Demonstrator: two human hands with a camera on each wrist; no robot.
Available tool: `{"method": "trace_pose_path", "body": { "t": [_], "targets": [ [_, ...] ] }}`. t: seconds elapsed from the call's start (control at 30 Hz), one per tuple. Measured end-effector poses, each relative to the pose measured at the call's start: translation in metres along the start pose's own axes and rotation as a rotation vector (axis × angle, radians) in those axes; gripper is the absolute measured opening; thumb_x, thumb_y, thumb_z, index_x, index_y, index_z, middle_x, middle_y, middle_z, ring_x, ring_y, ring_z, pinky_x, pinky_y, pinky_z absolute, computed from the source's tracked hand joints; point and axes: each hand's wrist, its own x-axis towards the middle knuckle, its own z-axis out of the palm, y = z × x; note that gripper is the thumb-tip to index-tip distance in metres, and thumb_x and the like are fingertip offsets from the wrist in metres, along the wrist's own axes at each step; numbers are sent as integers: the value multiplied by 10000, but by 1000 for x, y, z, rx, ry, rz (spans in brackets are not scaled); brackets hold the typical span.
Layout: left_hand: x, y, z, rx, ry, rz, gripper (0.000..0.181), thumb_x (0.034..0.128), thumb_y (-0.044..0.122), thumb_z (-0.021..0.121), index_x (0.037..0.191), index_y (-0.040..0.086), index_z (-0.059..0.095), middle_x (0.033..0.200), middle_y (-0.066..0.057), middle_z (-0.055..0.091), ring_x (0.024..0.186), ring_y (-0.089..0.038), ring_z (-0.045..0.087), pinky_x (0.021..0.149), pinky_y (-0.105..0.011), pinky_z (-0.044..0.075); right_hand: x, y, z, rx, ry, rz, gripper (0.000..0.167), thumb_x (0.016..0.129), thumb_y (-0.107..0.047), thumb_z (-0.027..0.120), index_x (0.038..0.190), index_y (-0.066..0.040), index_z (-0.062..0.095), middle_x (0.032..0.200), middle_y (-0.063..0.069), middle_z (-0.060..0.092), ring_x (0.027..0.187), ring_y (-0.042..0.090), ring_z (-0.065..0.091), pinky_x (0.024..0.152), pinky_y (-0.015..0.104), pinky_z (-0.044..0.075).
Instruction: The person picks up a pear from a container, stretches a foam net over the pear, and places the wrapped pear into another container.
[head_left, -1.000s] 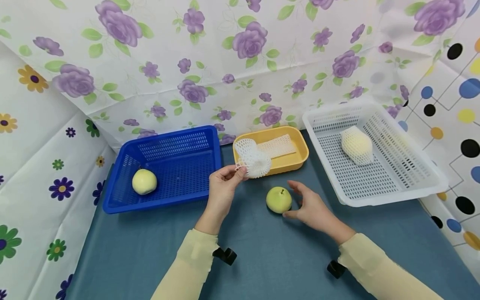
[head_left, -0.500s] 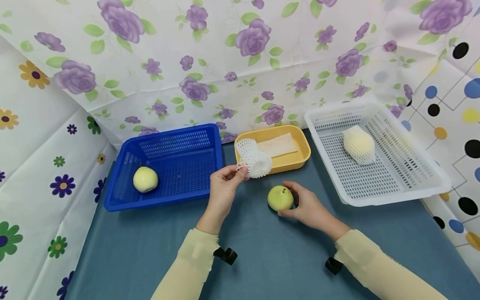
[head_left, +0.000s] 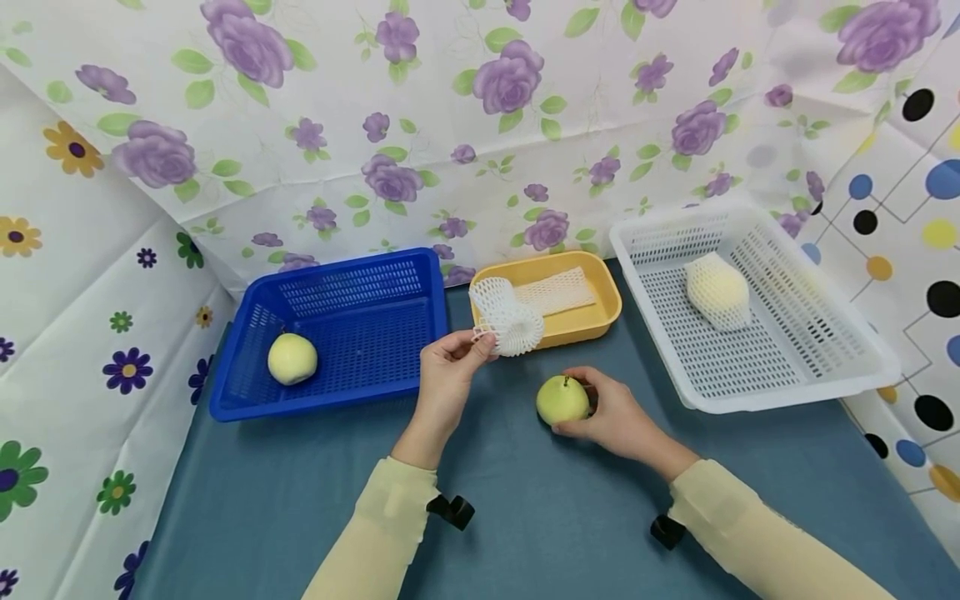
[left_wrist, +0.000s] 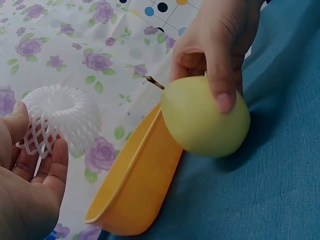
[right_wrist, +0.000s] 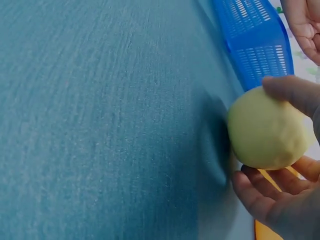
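My left hand (head_left: 447,372) pinches the edge of a white foam fruit net (head_left: 520,328) between thumb and fingers. In the left wrist view the net (left_wrist: 62,115) is bunched into a ring at its top, with an open mesh below. My right hand (head_left: 618,414) holds a yellow-green pear (head_left: 562,401), thumb on one side and fingers on the other. The pear's dark stem (left_wrist: 155,82) shows in the left wrist view. It is at the blue table or just above it; I cannot tell which. The net and pear are apart.
A yellow tray (head_left: 600,321) behind the hands holds a flat foam net (head_left: 557,292). At left, a blue basket (head_left: 322,408) contains a bare pear (head_left: 292,359). The white basket (head_left: 795,392) at right contains a net-wrapped fruit (head_left: 717,292). A flowered cloth (head_left: 450,100) hangs behind.
My right hand has moved left onto the pear, and its thumb and fingers have closed round it. The left hand with the foam net has stayed nearly still.
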Motion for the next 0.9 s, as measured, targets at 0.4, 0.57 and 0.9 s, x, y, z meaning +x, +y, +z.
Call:
{"method": "trace_pose_path", "body": {
  "t": [0.4,0.57,0.9],
  "targets": [
    [-2,0,2,9,6,4,318,793,227,743,966,-35,689,862,-17,706,732,-129,655,835,-514,524,-14,-12,-10,-47,-29,124,700,596,-616,784,1123,-192,605,984,-34,644,814,126,604,620,271,514],
    [-1,-1,1,20,3,2,328,792,242,743,972,-27,692,862,-18,706,738,-129,656,794,-408,565,-15,-18,-8,-101,-61,173,588,607,-663,746,927,-177,660,774,-23,641,650,140,562,532,283,458],
    [-1,0,1,1,6,4,316,799,190,736,975,-66,678,854,-11,706,738,-127,650,768,-357,574,-18,-25,-5,-153,-144,286,553,616,-715,696,617,-164,648,547,10,601,480,156,546,445,286,448]
  ]
}}
